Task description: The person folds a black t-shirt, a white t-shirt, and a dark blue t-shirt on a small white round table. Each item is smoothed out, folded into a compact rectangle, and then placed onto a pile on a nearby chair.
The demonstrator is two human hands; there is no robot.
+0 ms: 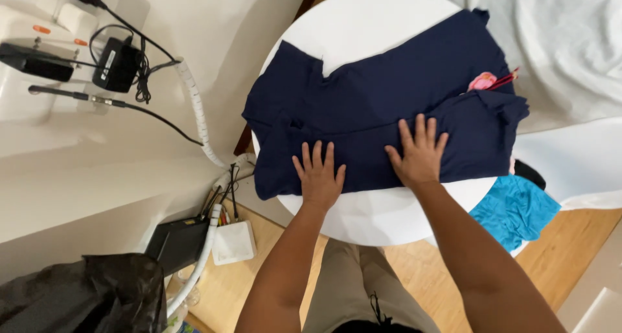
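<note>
Navy garment [382, 106] under two flat hands

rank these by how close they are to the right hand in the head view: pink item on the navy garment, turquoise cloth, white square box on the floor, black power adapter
Measured from the right hand, flat on the navy garment:
1. Pink item, just up and right on the garment.
2. Turquoise cloth, lower right, off the round white table.
3. White square box, lower left on the floor.
4. Black power adapter, far upper left.
</note>
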